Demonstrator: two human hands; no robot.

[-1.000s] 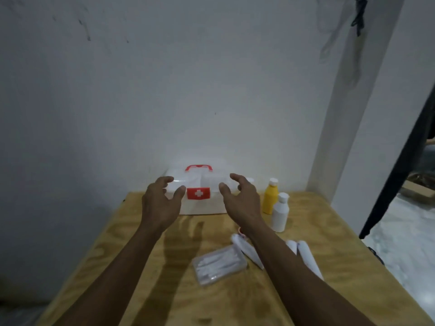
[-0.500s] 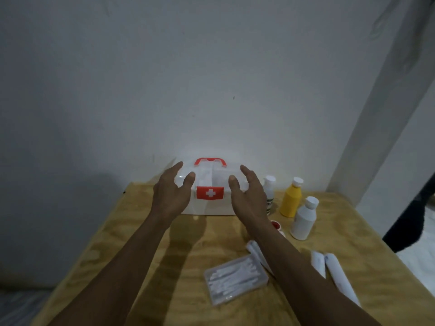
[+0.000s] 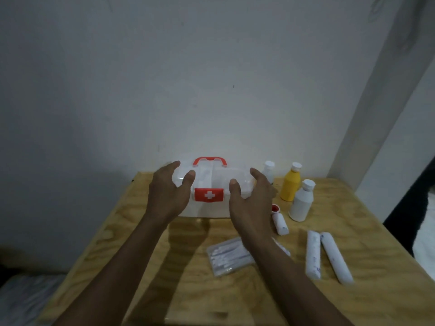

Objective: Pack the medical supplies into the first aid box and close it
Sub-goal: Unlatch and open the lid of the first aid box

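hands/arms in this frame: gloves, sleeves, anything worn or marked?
Nothing worn that shows. The left hand and right hand are bare, no gloves. Both forearms are bare down to the bottom edge of the frame, so no sleeve is in view. No watch, band or ring is visible at the wrists or on the fingers, and no markings, though the frame is dim and slightly blurred.

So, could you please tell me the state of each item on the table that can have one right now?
first aid box: lid shut, red latch down, handle up.
yellow bottle: upright, capped.
white bottle: upright, capped.
small white bottle: upright, capped, at the back.
bandage rolls: two lying side by side, unpacked.
cotton swab case: lying flat, shut.
left hand: open, at the box.
right hand: open, at the box.
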